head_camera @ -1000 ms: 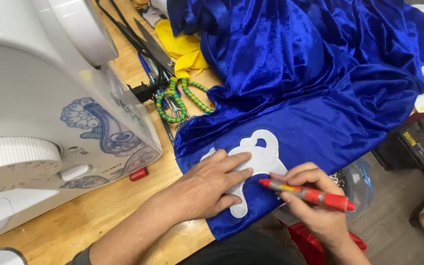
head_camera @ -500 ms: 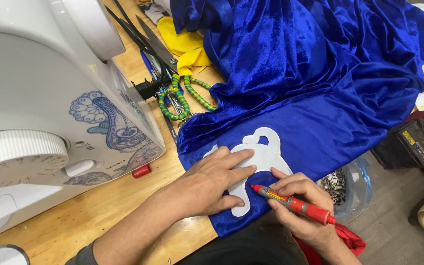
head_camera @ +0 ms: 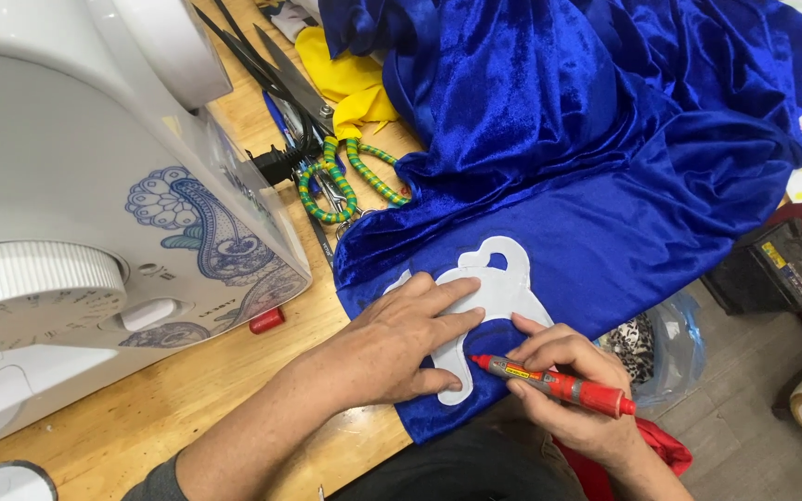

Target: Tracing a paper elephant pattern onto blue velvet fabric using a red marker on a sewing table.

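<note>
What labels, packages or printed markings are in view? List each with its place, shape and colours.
Marker label: small yellow-and-dark band on the red marker in the right hand.
Box sticker: small yellow rectangle on the dark box, floor at right.
Sewing machine print: blue paisley pattern on its white side, left.

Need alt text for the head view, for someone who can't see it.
Left hand presses a white template onto blue fabric while the right hand holds a red marker at its edge. A sewing machine stands left on the table.
</note>
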